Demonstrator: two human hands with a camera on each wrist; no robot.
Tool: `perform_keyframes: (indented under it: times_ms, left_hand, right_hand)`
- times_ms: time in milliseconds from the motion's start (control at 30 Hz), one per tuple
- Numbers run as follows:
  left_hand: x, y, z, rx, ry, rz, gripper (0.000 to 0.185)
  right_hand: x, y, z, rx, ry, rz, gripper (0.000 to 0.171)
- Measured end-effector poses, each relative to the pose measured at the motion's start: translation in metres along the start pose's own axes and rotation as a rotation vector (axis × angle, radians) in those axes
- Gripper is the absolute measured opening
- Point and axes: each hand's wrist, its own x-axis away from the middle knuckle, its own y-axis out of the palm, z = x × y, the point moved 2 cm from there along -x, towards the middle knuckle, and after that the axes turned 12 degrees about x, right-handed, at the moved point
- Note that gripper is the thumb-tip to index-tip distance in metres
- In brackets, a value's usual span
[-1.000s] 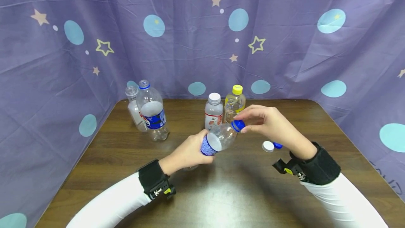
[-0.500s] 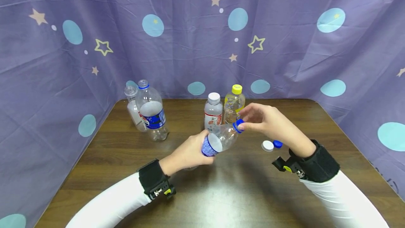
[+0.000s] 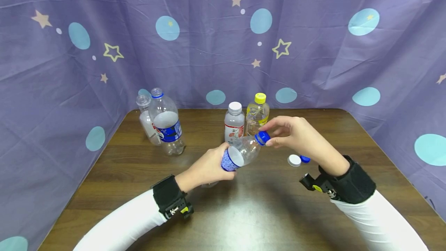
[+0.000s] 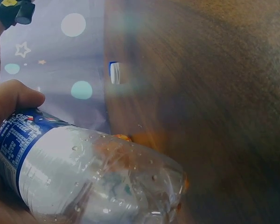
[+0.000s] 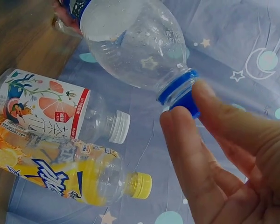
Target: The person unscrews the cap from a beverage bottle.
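Two uncapped bottles (image 3: 162,121) stand far left on the counter (image 3: 244,212). The left hand (image 3: 209,167) wraps its fingers around a clear bottle (image 3: 242,152), tilted above the counter's middle. The right hand (image 3: 296,134) pinches its blue cap (image 3: 262,137); the right wrist view shows fingertips (image 5: 177,123) clamped on it. Only the head view shows two loose caps (image 3: 298,160) beside the right wrist.

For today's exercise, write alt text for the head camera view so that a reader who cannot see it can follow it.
Above a brown wooden table, the left hand grips a clear plastic bottle tilted on its side while the right hand pinches its blue cap. Four more bottles stand behind, two loose caps lie at right, and a purple star-print cloth surrounds all.
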Motion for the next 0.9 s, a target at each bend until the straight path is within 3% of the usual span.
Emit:
perform_keyframes:
  times_ms: [300,433,600,900]
  left_hand:
    - [0.0014,0.0011,0.0021,-0.023,0.016,0.005,0.058]
    - [0.0029,0.0019,0.0025,-0.052,0.030,0.005,0.058]
    - [0.0038,0.0030,0.0018,-0.062,0.033,0.000,0.057]
    - [0.0030,0.0011,0.0017,-0.037,0.025,0.012,0.058]
  right_hand:
    - [-0.0011,0.0045,-0.0002,0.015,0.018,0.053,0.021]
    - [-0.0024,0.0037,0.0027,0.063,0.097,-0.033,0.028]
    - [-0.0027,0.0039,0.0057,0.087,0.160,-0.135,0.025]
    - [-0.0025,0.0014,0.0030,0.054,0.068,-0.070,0.021]
